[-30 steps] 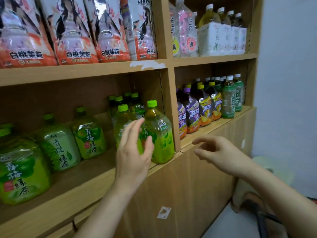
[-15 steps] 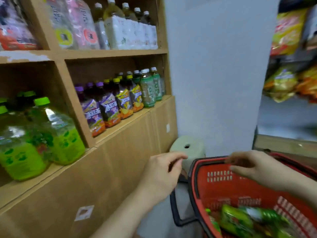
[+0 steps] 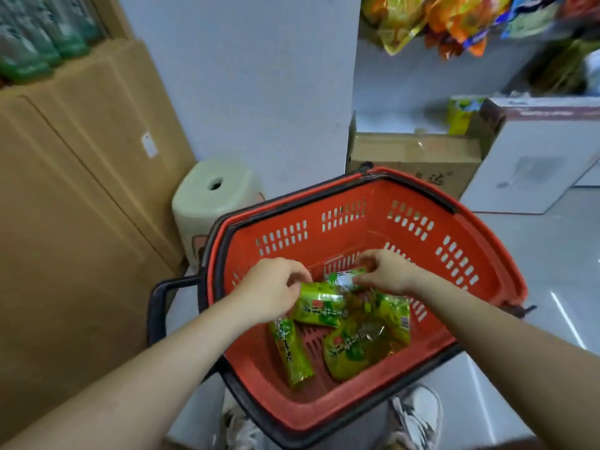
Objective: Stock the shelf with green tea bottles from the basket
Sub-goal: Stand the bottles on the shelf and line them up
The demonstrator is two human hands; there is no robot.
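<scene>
Head view is looking down: at far left the shelf (image 3: 19, 89) is carrying green bottles (image 3: 29, 53) above a wooden cabinet (image 3: 65, 222), and a pale stool (image 3: 214, 196) is sitting beside the red basket (image 3: 357, 203). The left hand (image 3: 272, 289) is curling its fingers (image 3: 293, 279) round one end of a green tea bottle (image 3: 319, 306) in the basket, while the right hand (image 3: 386, 271) is pinching the top of a second bottle (image 3: 344, 277) beside it. At least two loose bottles (image 3: 290, 349) are lying beneath, so several trips are probably remaining. Cardboard boxes (image 3: 412, 157) are standing at right; the stool is crowding the way back.
</scene>
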